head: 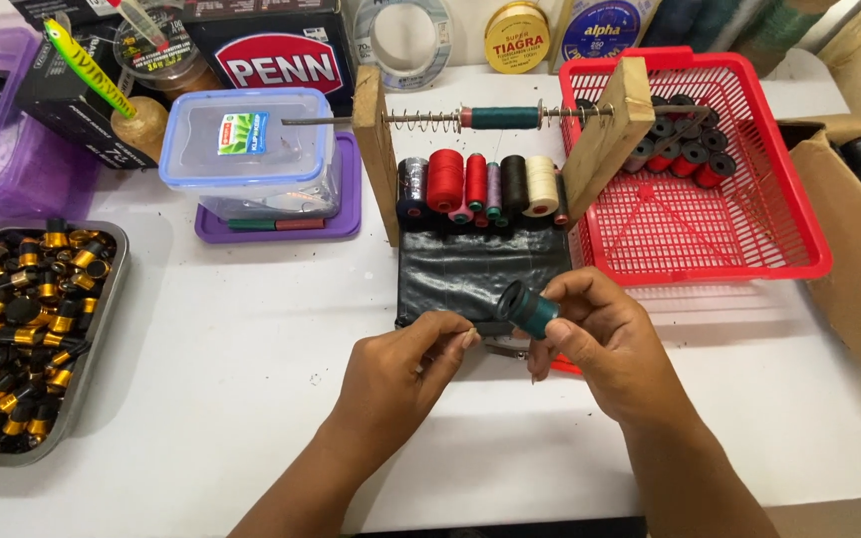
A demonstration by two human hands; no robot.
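Observation:
My right hand [600, 334] holds a small black tube wound with teal thread [530, 309], its open end facing left. My left hand [406, 369] pinches a thin dark piece next to the tube's end; what it is I cannot tell. Both hands hover over the white table [221, 349], just in front of a wooden winding stand [605, 139]. The stand's metal rod carries a spring and a spool of teal thread [503, 118]. Several thread spools [480, 184], red, black, cream and others, stand on its dark base.
A red plastic basket [710, 229] with several thread-wrapped tubes sits right of the stand. A metal tray [102, 329] of black and gold tubes is at the left. A clear lidded box [251, 139] stands on a purple lid, a cardboard box [849, 249] at far right.

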